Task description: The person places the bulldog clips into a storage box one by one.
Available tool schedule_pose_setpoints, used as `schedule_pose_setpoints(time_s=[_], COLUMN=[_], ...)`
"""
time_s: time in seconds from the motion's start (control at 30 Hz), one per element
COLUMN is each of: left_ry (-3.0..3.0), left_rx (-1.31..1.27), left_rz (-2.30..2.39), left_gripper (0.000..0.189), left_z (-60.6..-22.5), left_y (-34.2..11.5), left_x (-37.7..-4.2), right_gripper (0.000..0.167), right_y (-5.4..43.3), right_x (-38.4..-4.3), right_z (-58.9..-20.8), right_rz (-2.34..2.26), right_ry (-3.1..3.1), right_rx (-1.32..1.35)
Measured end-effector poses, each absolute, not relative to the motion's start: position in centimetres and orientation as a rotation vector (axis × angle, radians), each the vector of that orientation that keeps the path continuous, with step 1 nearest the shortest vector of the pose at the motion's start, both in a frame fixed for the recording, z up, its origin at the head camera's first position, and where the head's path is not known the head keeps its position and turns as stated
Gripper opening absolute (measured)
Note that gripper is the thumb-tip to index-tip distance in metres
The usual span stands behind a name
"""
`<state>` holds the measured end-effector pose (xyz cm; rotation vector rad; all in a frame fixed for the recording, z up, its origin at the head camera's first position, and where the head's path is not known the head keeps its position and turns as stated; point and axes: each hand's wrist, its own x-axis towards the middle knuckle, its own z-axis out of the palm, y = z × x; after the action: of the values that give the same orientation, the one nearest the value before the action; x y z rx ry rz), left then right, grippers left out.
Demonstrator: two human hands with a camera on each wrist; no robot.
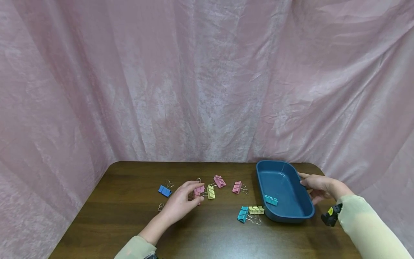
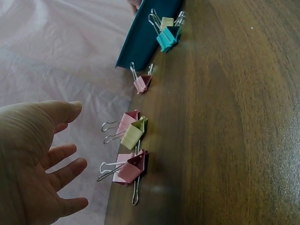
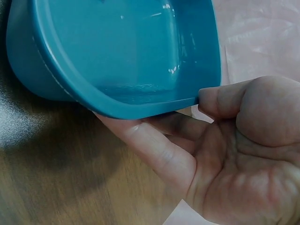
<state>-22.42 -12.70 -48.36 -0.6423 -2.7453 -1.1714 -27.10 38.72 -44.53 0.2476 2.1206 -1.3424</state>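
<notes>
My left hand [image 1: 180, 205] hovers at the middle of the table with its thumb and fingers spread apart. Pink binder clips [image 1: 198, 191] show between its thumb and forefinger, and in the left wrist view the hand is apart from the pink clip [image 2: 132, 168]. Just right of them lie a yellow binder clip [image 1: 211, 192] and another pink one [image 1: 219, 181]. Over at the right, my right hand [image 1: 318, 187] grips the blue tray [image 1: 286, 185], thumb at the rim and fingers beneath the wall. Inside the tray is a teal binder clip [image 1: 271, 200].
A teal clip [image 1: 243, 214] and a pale yellow clip [image 1: 256, 210] lie against the tray's near left corner. One pink clip [image 1: 237, 187] sits left of the tray. The blue clip [image 1: 165, 191] is beyond my left wrist. A pink curtain [image 1: 207, 90] hangs behind the table.
</notes>
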Motion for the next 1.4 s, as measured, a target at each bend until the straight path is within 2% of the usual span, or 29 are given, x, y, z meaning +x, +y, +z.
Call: schedule_pose_setpoints(time_s=[0.47,0.93,1.4], left_ry=[-2.803,-2.925,-3.017], left_rx=[-0.634,-0.509,-0.339], left_rz=[-1.007,-0.860,-0.671], left_gripper=[0.046,0.034,0.007], left_z=[-47.1,-46.4,-46.8], left_y=[-12.3,-14.5,-15.5], left_x=[-23.7,-25.2,-25.2], right_gripper=[0.062,0.061,0.060], right_y=[38.8,38.8,38.5], right_x=[-27.3,-27.3,-27.2], right_z=[-44.5,-44.3,-44.2], right_rz=[-1.326,-1.304,-1.300], right_ry=[2.115,2.127,2.146], right_rx=[0.252,0.247,0.259])
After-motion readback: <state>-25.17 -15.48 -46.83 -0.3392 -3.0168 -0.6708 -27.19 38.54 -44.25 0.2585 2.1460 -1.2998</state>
